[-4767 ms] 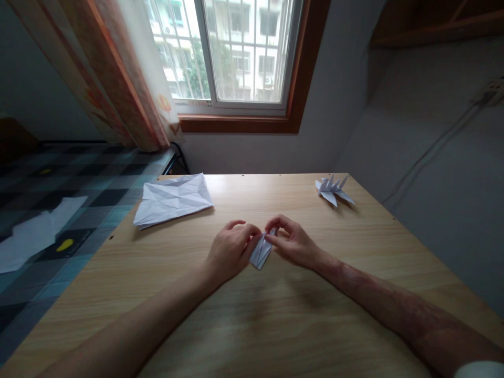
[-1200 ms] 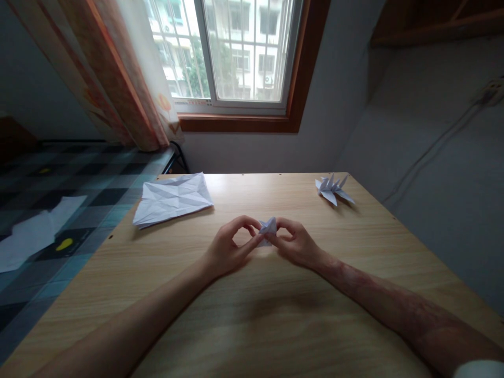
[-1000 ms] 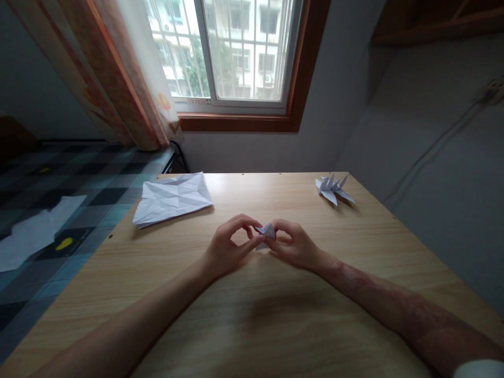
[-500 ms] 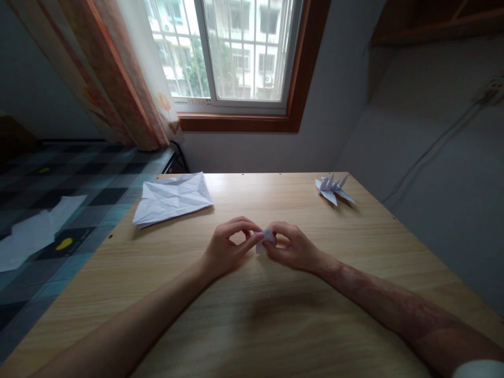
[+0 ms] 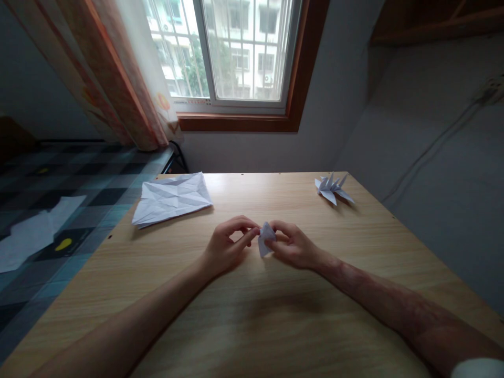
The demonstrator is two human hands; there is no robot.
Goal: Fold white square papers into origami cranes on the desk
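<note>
A small folded piece of white paper (image 5: 266, 240) is held above the middle of the wooden table (image 5: 244, 325). My right hand (image 5: 293, 244) grips its right side, with the thumb in front and the fingers behind. At the paper's left edge, the thumb and forefinger of my left hand (image 5: 232, 241) are pinched together on it. Part of the paper is hidden by my right thumb and fingers. Which folds it has is too small to make out.
Creased white paper sheets (image 5: 175, 197) lie at the table's back left. Folded paper cranes (image 5: 333, 189) sit at the back right. Left of the table is a bed with a checked cover (image 5: 79, 173), where more white paper (image 5: 33, 233) lies. A window is beyond.
My left fingertips have drawn slightly left, and more of the folded paper's face now shows between the hands. The paper has turned more upright. The sheets and cranes have stayed put.
</note>
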